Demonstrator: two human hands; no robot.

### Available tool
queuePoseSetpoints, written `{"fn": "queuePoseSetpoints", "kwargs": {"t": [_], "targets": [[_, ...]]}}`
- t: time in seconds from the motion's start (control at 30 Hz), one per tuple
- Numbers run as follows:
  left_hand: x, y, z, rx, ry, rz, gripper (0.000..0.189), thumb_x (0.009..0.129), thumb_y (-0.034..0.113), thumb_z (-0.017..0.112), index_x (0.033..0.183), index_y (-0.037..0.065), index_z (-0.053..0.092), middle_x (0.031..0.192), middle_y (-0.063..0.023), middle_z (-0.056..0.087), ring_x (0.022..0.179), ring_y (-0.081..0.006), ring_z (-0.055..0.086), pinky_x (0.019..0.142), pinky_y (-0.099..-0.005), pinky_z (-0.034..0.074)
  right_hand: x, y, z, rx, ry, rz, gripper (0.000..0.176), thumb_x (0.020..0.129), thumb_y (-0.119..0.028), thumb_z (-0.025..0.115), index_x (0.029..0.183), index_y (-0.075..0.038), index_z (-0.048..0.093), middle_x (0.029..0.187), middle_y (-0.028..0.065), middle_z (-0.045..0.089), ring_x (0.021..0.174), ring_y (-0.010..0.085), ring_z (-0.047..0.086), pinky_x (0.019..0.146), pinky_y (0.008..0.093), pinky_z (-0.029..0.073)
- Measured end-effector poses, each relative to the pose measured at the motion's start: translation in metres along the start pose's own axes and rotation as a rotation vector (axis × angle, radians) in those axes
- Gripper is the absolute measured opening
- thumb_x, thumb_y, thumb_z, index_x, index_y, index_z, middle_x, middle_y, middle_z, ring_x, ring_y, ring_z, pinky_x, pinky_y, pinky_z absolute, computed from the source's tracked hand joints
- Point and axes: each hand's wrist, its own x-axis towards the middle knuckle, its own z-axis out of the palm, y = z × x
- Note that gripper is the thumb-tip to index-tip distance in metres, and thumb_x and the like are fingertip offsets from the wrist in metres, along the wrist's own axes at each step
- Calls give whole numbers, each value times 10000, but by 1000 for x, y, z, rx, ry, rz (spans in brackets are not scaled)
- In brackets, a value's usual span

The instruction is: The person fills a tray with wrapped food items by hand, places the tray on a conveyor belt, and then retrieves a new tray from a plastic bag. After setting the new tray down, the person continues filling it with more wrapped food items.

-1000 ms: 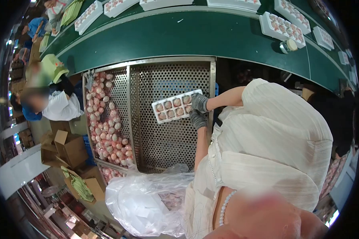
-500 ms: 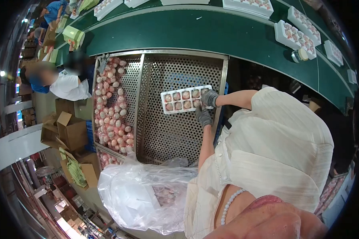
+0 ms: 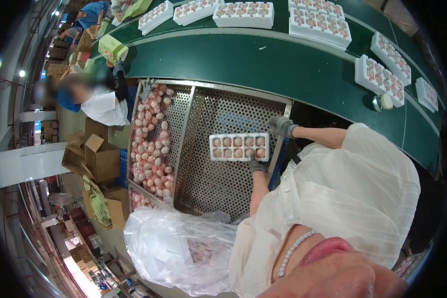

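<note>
A white foam tray with two rows of round, pinkish-brown, egg-like items lies over the perforated metal bin. My left hand, in a grey glove, grips its near edge toward the right end, a finger over one of the items. Apart from the tray, beyond its far right corner, my right hand has its gloved fingers stretched out at the bin's right rim. It holds nothing that I can see. The underside of the tray is hidden.
Left of the divider, wrapped egg-like items fill a compartment. The green conveyor runs behind, bearing filled white trays and a jar. A plastic bag hangs in front. A co-worker and cardboard boxes are at left.
My right hand has let go of the tray and moved away toward the bin's far right. The tray has turned nearly straight, with my left hand still on it. The camera view has shifted.
</note>
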Motion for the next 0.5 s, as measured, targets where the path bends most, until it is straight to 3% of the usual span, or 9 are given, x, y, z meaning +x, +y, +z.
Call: {"fn": "queuePoseSetpoints", "kwargs": {"t": [0.1,0.13,0.17,0.23,0.27,0.33,0.4,0.5], "targets": [[19,-4,-13,-18,-110,100,535,733,506,379,1126,144,406,1121,-68,443,1001,-273,423,858,-428,341,-15,10,-48,83,42,120,246,670,-176,559,864,-25,541,811,125,574,771,254,548,687,315,432],[20,-4,-14,37,-171,141,545,739,501,361,1149,142,384,1165,-73,405,1048,-272,380,885,-426,310,-18,24,-53,65,97,101,218,669,-127,567,858,-22,548,809,115,576,761,223,552,680,301,438],[22,-1,-15,-124,-148,43,525,751,476,344,1154,140,377,1196,-69,374,1078,-262,351,901,-418,290,-19,37,-59,46,150,76,196,667,-78,575,853,-19,554,806,105,578,751,192,556,673,288,445],[25,0,-10,424,-428,204,482,788,434,262,1175,156,339,1198,-29,373,1097,-216,331,929,-355,260,-19,59,-65,179,197,98,171,685,-48,562,853,-22,550,795,83,576,718,159,542,660,279,441],[18,0,2,77,-208,129,517,773,461,251,1183,156,329,1221,-18,347,1119,-214,304,936,-370,245,-18,69,-68,184,189,82,171,685,-48,562,853,-22,550,795,83,576,718,159,542,660,279,441],[20,2,20,0,-195,119,535,764,477,255,1185,154,325,1231,-15,334,1127,-218,292,938,-378,240,-16,69,-79,263,172,168,190,693,-167,547,837,-42,555,767,121,571,705,239,551,649,304,431],[22,1,30,-76,-191,93,554,756,493,259,1188,153,320,1241,-12,321,1134,-223,280,940,-386,234,-16,53,-95,222,155,178,180,695,-154,548,834,-39,557,768,121,573,701,232,551,643,303,429],[35,-2,40,-183,14,102,509,674,458,507,1064,132,475,1099,-81,469,958,-307,451,773,-472,389,-17,43,-106,205,159,179,171,693,-135,553,830,-32,558,769,123,576,696,222,551,636,303,428]]}}
